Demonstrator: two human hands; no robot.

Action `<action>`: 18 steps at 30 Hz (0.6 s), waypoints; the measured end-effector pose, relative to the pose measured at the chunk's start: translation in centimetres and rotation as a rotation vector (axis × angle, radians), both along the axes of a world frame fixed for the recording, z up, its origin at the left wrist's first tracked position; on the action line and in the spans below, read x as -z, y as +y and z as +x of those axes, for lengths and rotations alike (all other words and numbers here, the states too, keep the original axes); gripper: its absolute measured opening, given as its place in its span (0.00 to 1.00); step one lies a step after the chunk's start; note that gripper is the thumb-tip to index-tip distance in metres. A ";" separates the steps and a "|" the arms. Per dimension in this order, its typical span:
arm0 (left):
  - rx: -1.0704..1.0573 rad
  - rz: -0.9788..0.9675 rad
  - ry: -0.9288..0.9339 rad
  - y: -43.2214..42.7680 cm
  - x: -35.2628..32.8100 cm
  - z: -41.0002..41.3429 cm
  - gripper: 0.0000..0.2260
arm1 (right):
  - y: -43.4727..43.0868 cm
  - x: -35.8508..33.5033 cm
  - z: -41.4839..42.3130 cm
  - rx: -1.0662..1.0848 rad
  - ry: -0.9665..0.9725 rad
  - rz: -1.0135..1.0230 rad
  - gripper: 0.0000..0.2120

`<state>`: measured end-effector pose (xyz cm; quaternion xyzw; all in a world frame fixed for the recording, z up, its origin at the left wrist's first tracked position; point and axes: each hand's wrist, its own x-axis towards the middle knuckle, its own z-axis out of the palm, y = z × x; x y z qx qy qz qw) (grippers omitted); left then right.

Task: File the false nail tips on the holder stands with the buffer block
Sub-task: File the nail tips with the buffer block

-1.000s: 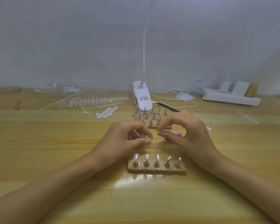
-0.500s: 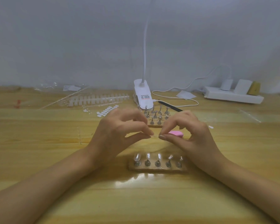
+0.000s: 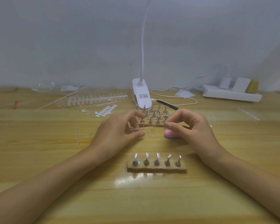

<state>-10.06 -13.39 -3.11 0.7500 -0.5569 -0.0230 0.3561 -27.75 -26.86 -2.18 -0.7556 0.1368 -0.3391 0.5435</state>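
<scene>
prepping tips, filing not yet begun
left hand (image 3: 120,130) pinches a thin clear strip (image 3: 141,128) in curled fingers; right hand (image 3: 190,126) pinches what seems a small nail tip (image 3: 165,125). the buffer block (image 3: 170,135) lies ungripped beneath the right hand, behind the holder stands (image 3: 157,162). next, likely: seat the tip, then lift the block.

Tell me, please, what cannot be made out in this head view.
Head view:
What the left hand and right hand pinch: clear, too small.
Buffer block: mostly behind the right hand.
Far holder stands: partly behind both hands, blurred.
Lamp: head cut off by top edge.
</scene>
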 end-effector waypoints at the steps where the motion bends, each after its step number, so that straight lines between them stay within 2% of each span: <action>1: -0.004 0.004 -0.068 0.1 -0.1 0.0 0.13 | 0.0 0.0 0.0 -0.008 0.000 -0.002 0.03; 6: 0.028 -0.033 -0.142 0.3 0.0 0.2 0.10 | 0.1 0.0 -0.1 -0.010 -0.005 -0.061 0.03; 9: 0.086 -0.129 -0.152 0.3 -0.5 -0.1 0.10 | 0.2 0.1 -0.2 0.015 -0.006 -0.204 0.08; 11: 0.247 -0.188 -0.013 0.1 -1.1 -0.8 0.11 | 0.4 0.1 -0.2 0.027 0.021 -0.326 0.07; 13: 0.352 -0.161 0.168 0.0 -1.3 -1.8 0.12 | 0.6 0.2 -0.2 0.029 0.018 -0.378 0.08; 18: 0.375 -0.184 0.322 0.0 -0.6 -2.6 0.13 | 1.1 0.2 -0.1 0.054 -0.006 -0.519 0.07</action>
